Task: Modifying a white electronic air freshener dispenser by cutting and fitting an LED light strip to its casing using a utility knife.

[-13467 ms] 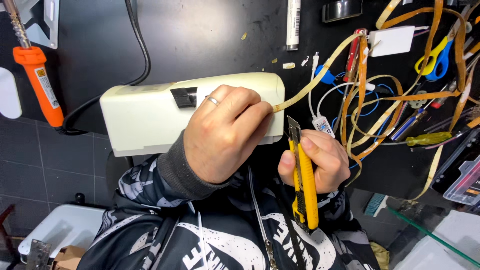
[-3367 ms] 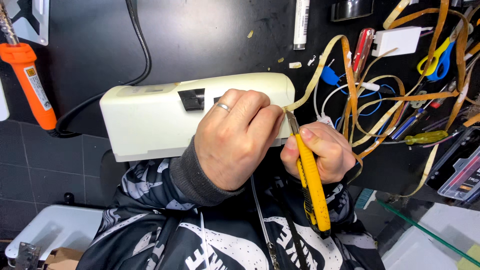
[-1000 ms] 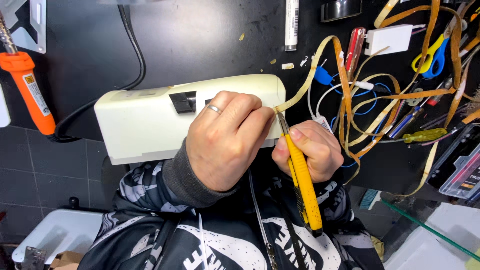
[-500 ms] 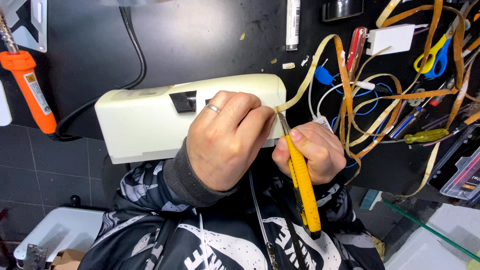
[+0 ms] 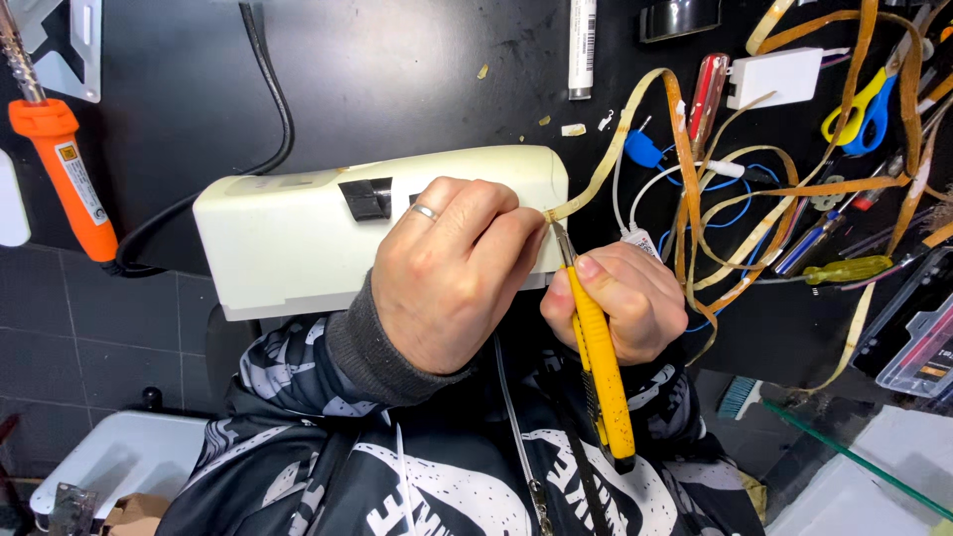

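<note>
Black workbench [image 5: 417,69], cluttered w/ tools at right; dark tiled floor below. Left hand [image 5: 452,273] clamps fingers on cream plastic box [image 5: 298,238] at its right end. Right hand [image 5: 620,298], fist closed round yellow utility knife [image 5: 601,362], blade tip touching amber strip [image 5: 606,159] just beside left fingertips.

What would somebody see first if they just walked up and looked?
Probably the yellow utility knife in the right hand, its blade at the end of the cream box mid-picture. The left hand grips that box. On the right lies a tangle of amber strips; at far left, an orange-handled tool.
</note>
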